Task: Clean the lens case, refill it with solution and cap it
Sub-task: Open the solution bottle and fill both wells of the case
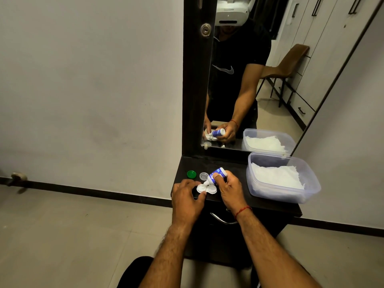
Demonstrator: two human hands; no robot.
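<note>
Refill step looks underway imo. Right hand [230, 190] is wrapped round the small white squeeze bottle with the blue label [217, 174], thumb across its body. It's tipped nozzle-down, prob so the solution drops straight into the white twin-well plastic lens case [206, 188] w/o splashing. Nozzle tip sits right at the case's far edge, just beside the right thumb. Can't tell which well it's aimed at, or whether anything's coming out yet.

Left hand [187, 196] has curled fingers pinching the near-left rim of the case. I'd guess that's to stop such a light thing skating around on the glossy black dresser top [232, 164] while the bottle presses near it.

The case lies flat btw the two sets of fingertips, both wells open, looks plain white and clean-ish, too small to see liquid inside.

Round green screw cap [191, 174] and a round clear-ish cap [204, 176] are parked just beyond the left fingertips, handy for capping after. Clear plastic tub of white tissue [276, 193] sits out past the right knuckles.
</note>
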